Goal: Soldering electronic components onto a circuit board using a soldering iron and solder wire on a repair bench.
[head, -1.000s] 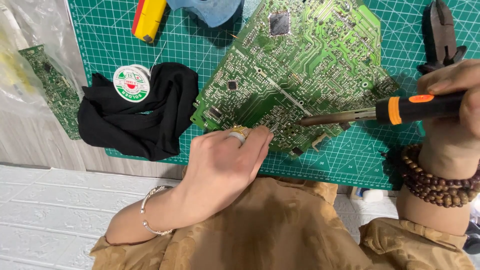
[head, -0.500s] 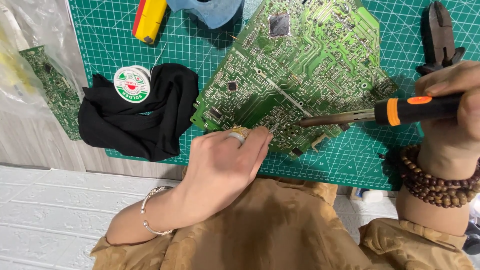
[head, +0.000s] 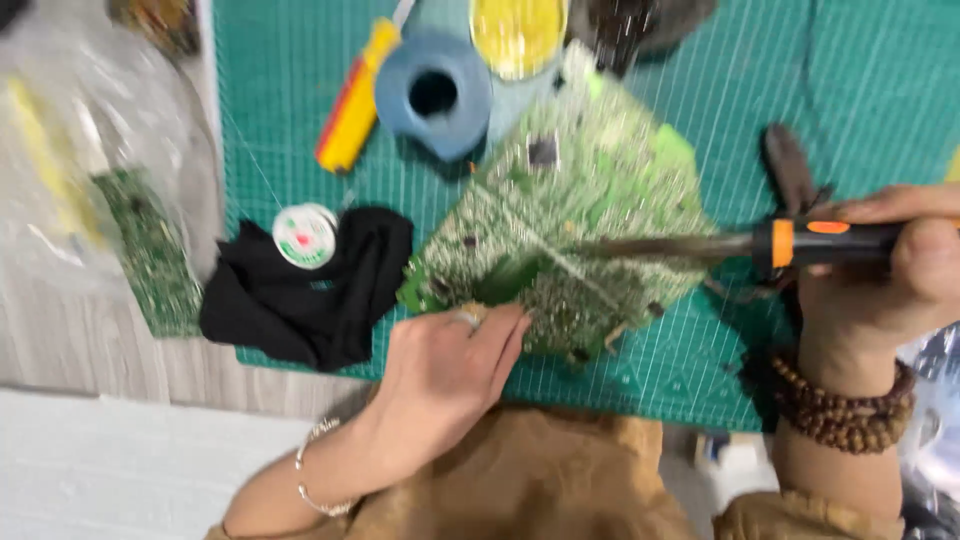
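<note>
A blurred view looks down from the head camera onto a worktop partly covered by a green cutting mat with a printed grid. At far left, off the mat, a small green circuit board lies beside clear plastic wrapping. On the mat's left side a black cloth lies crumpled, with a small white spool resting on it. Above it sits a yellow and red tool handle, then a blue roll of tape and a round yellow tin. In the middle lies the large green circuit board, irregular in outline, tilted, densely speckled with pale solder points and traces, with a small dark square chip near its upper part. The left hand, wearing a ring and a thin bracelet, rests flat with fingers together and pressed on the board's near edge. From the right, a soldering iron with a black and orange handle reaches across the board, its dark metal tip over the board's centre; whether it touches is unclear through the blur. The right hand, with wooden bead bracelets at the wrist, is closed around the iron's handle. Dark pliers lie on the mat just behind it.
</note>
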